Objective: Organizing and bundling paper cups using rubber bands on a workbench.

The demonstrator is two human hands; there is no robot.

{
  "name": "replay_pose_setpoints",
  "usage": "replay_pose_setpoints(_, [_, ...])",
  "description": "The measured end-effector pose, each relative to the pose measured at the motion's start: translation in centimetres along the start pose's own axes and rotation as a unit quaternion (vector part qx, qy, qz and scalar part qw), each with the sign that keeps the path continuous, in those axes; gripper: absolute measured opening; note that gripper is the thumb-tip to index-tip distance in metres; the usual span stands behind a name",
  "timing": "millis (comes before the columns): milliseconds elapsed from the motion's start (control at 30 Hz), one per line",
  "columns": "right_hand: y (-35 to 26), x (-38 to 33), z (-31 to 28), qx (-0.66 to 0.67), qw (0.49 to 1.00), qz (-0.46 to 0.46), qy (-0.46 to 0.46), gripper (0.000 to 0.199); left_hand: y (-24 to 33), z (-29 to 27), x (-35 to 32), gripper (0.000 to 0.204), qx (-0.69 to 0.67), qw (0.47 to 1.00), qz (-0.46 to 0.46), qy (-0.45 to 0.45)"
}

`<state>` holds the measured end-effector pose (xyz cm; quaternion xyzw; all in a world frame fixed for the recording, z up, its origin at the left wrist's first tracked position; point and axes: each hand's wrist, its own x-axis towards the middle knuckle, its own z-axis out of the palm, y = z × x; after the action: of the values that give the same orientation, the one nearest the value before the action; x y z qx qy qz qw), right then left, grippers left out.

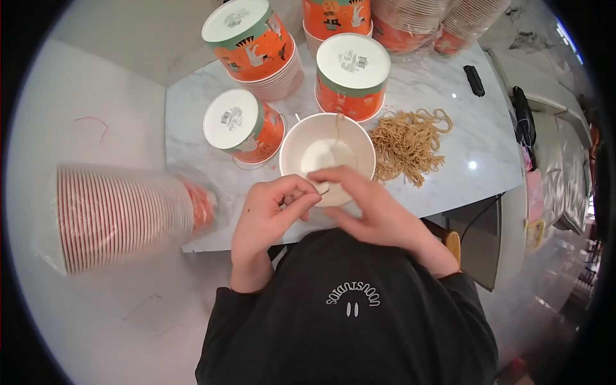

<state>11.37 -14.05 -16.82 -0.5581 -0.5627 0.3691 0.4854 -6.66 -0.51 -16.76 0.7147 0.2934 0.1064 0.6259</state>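
Observation:
In front of my body a white paper tub [290,142] stands with its mouth up, and a thin tan strand hangs over its far rim. My left hand [273,208] is at the tub's near rim, thumb and forefinger pinched together. A small pale bit shows at those fingertips, too small to name. Over the near right side of the tub reaches my right hand [369,202], slightly blurred, fingers stretched out and thumb apart. Its fingertips come close to the left hand's pinch. Just right of the tub lies a loose pile of tan cords [410,144].
Upturned orange tubs with green bands [260,131] stand left of and behind the white one on the marble table [475,138]. Plastic-wrapped tub stacks lie at the left [128,215] and far right [410,29]. A black object [473,81] rests at the right.

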Motion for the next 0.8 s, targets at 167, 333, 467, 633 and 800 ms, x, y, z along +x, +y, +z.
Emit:
replay_pose_setpoints(167, [0.5,0.4,1.1,0.019,0.996,0.085,0.017,0.025,0.3,-0.1,0.3,0.010,-0.024,1.000,-0.012,0.006])
replay_pose_setpoints(333, [1.9,0.1,0.8,-0.049,0.994,-0.025,0.099,0.012,-1.1,-1.7,0.4,0.009,0.143,0.986,0.087,0.010])
replay_pose_setpoints(467, [1.9,-0.1,-0.9,-0.102,0.980,-0.037,0.166,0.018,-1.9,-1.9,1.1,0.023,0.339,0.917,0.202,0.049])
replay_pose_setpoints(633, [0.7,-2.7,-3.0,-0.254,0.869,-0.259,0.336,0.028,-3.1,-3.1,1.0,0.028,0.379,0.900,0.216,-0.016])
replay_pose_setpoints(800, [0.6,-1.4,-2.8,-0.244,0.905,-0.274,0.213,0.035,-0.1,-1.2,0.8,0.022,0.212,0.969,0.126,0.002])
